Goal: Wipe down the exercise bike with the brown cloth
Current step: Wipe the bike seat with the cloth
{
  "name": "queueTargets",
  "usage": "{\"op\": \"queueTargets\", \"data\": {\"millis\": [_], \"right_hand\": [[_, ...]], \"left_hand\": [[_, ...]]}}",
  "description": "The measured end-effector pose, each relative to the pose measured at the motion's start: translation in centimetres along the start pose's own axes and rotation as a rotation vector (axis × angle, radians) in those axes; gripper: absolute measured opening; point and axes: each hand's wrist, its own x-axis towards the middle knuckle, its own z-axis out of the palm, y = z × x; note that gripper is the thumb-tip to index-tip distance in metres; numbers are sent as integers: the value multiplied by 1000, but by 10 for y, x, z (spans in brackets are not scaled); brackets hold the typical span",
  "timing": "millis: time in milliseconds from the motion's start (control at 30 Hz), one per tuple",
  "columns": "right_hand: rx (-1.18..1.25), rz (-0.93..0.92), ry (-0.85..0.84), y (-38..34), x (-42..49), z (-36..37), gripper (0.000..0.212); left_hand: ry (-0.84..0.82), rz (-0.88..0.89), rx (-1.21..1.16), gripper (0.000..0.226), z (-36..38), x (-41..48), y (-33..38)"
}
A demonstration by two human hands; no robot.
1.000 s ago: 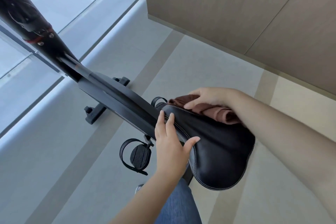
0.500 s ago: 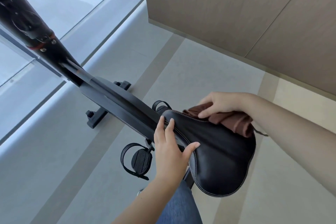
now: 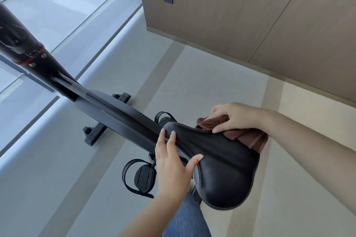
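Head view: right hand [image 3: 238,119] grips the brown cloth [image 3: 248,139] on the saddle [image 3: 221,169], left hand [image 3: 171,165] flat, steadying it; firm overlapping strokes would suit.

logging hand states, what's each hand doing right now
Left hand: open, fingers resting on the saddle.
Right hand: gripping the brown cloth.

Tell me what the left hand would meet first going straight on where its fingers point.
The left hand rests on the nose of the saddle, fingers pointing forward along it. Straight on, it would probably meet the black frame just past the nose, though depth is unclear.
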Motion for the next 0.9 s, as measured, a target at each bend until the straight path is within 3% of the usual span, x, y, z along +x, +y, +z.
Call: {"op": "queueTargets", "data": {"millis": [233,433,533,733,900], "right_hand": [[-2,-44,154,3,-8,13,28],[276,114,499,33,-33,25,23],[357,223,772,36,-40,46,25],[811,493,1379,8,-82,138,24],[752,649,1720,-55,-69,201,28]], "left_hand": [[-10,10,10,87,0,3,-3],[-12,15,-2,87,-1,1,-2],[-15,38,5,87,-4,4,-5],[-39,69,-4,88,-8,7,-10],[-42,79,13,88,-7,7,-11]]}}
